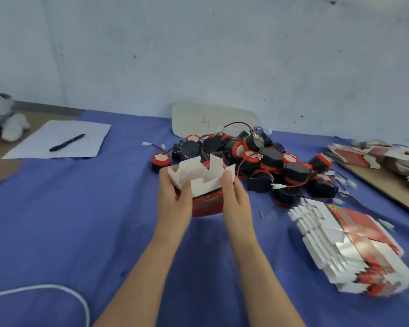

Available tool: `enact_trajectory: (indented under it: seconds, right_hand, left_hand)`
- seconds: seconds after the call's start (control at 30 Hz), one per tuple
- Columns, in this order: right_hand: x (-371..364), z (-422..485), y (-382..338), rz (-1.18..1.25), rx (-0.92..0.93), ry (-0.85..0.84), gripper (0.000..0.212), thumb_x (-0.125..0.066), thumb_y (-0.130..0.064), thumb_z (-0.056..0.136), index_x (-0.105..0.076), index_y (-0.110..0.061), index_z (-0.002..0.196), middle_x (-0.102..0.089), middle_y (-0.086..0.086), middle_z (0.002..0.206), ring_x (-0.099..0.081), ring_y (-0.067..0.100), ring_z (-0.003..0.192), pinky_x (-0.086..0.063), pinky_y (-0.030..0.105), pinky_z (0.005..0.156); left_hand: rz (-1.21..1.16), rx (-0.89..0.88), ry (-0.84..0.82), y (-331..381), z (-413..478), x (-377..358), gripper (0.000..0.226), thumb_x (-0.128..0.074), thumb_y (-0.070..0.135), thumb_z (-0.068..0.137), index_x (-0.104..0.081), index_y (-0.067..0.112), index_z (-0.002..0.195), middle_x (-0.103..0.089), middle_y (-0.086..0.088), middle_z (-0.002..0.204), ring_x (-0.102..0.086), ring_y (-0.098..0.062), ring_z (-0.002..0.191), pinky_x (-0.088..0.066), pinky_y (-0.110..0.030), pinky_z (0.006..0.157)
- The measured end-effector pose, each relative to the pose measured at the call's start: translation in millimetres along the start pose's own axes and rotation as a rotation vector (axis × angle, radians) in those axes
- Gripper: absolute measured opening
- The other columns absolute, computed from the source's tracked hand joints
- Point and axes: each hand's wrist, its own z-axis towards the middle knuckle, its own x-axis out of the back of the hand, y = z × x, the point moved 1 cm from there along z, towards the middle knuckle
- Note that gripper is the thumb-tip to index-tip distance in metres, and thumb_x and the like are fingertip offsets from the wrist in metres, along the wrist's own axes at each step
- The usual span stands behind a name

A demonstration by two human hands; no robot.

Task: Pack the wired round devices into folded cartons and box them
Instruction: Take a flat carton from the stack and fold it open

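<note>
A red and white carton (204,193) is held upright over the blue cloth, its white top flaps standing open. My left hand (174,199) grips its left side with the thumb across the front. My right hand (234,197) grips its right side, thumb on the front edge. Just behind lies a heap of round black and red wired devices (253,161). One device (161,161) sits apart at the heap's left. A stack of flat unfolded cartons (350,249) lies at the right.
White paper (59,140) with a black pen (67,142) lies at the back left. More flat cartons (383,159) sit on a cardboard sheet at the far right. A white cable (64,293) curves along the near left. A pale board (213,119) leans on the wall.
</note>
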Motion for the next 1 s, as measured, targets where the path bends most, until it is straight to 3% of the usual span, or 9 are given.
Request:
enact_trajectory:
  seconds: [0.13, 0.23, 0.33, 0.5, 0.63, 0.7, 0.77, 0.87, 1.0]
  right_hand:
    - [-2, -3, 0, -0.058, 0.024, -0.071, 0.028, -0.040, -0.036, 0.101, -0.053, -0.038, 0.126, -0.058, -0.042, 0.106, -0.051, -0.023, 0.100, -0.037, -0.003, 0.076]
    - [8, 1, 1, 0.042, -0.039, -0.131, 0.035, -0.051, -0.034, 0.098, -0.049, -0.045, 0.131, -0.063, -0.027, 0.118, -0.057, -0.008, 0.111, -0.046, 0.015, 0.091]
    - [14, 4, 2, 0.153, -0.154, -0.150, 0.036, -0.055, -0.023, 0.094, -0.057, -0.039, 0.127, -0.068, -0.006, 0.117, -0.063, 0.013, 0.109, -0.051, 0.034, 0.093]
    - [7, 3, 4, 0.120, -0.135, 0.026, 0.058, -0.040, 0.004, 0.085, -0.067, -0.042, 0.108, -0.068, -0.005, 0.113, -0.057, 0.012, 0.091, -0.048, 0.030, 0.078]
    - [5, 1, 4, 0.103, -0.110, 0.113, 0.067, -0.035, 0.008, 0.083, -0.072, -0.046, 0.092, -0.069, -0.008, 0.110, -0.057, 0.010, 0.094, -0.046, 0.025, 0.081]
    - [6, 2, 6, 0.108, -0.101, 0.091, 0.056, -0.039, 0.003, 0.089, -0.072, -0.042, 0.097, -0.069, -0.011, 0.112, -0.059, 0.008, 0.108, -0.049, 0.025, 0.091]
    - [6, 2, 7, 0.116, -0.100, -0.015, 0.030, -0.048, -0.021, 0.096, -0.066, -0.035, 0.114, -0.065, -0.008, 0.124, -0.055, 0.011, 0.121, -0.044, 0.037, 0.104]
    - [8, 5, 6, 0.213, -0.194, -0.072, 0.044, -0.045, -0.057, 0.092, -0.065, -0.030, 0.120, -0.065, -0.004, 0.124, -0.057, 0.015, 0.120, -0.040, 0.044, 0.108]
    - [11, 7, 6, 0.290, -0.266, -0.086, 0.029, -0.049, -0.035, 0.097, -0.066, -0.026, 0.119, -0.067, -0.001, 0.121, -0.060, 0.019, 0.117, -0.044, 0.042, 0.104]
  left_hand:
    - [-0.174, 0.023, -0.143, 4, -11, -5, 0.027, -0.046, 0.020, 0.089, -0.057, 0.034, 0.109, -0.066, 0.019, 0.105, -0.062, 0.002, 0.097, -0.049, -0.011, 0.071]
    - [-0.191, -0.023, -0.105, 8, -9, -1, 0.022, -0.040, 0.034, 0.091, -0.055, 0.034, 0.107, -0.064, 0.026, 0.101, -0.061, 0.004, 0.094, -0.046, -0.009, 0.073]
    - [-0.163, -0.037, -0.106, 11, -11, -3, 0.023, -0.036, 0.043, 0.093, -0.054, 0.034, 0.104, -0.064, 0.022, 0.099, -0.061, 0.000, 0.091, -0.047, -0.011, 0.070]
    - [0.035, -0.098, -0.143, 11, -15, -9, 0.040, -0.031, 0.065, 0.081, -0.047, 0.045, 0.112, -0.055, 0.019, 0.118, -0.051, -0.004, 0.114, -0.042, -0.022, 0.093]
    - [-0.031, 0.058, -0.167, 6, -10, -12, 0.021, -0.033, 0.047, 0.100, -0.040, 0.053, 0.119, -0.049, 0.025, 0.128, -0.044, 0.018, 0.112, -0.035, -0.004, 0.090]
    - [-0.040, 0.105, -0.194, 2, -11, -13, 0.029, -0.032, 0.036, 0.102, -0.038, 0.050, 0.126, -0.044, 0.022, 0.134, -0.042, 0.017, 0.116, -0.034, 0.002, 0.087]
    - [-0.053, 0.120, -0.204, 1, -12, -12, 0.033, -0.032, 0.037, 0.101, -0.038, 0.046, 0.133, -0.042, 0.024, 0.137, -0.039, 0.017, 0.120, -0.033, 0.004, 0.087]
    - [-0.107, 0.149, -0.187, 1, -12, -8, 0.039, -0.034, 0.040, 0.100, -0.037, 0.041, 0.138, -0.043, 0.023, 0.136, -0.041, 0.020, 0.115, -0.038, 0.002, 0.081]
    - [-0.140, 0.169, -0.183, 2, -14, -9, 0.037, -0.039, 0.034, 0.101, -0.040, 0.038, 0.137, -0.048, 0.027, 0.126, -0.051, 0.021, 0.100, -0.043, -0.001, 0.072]
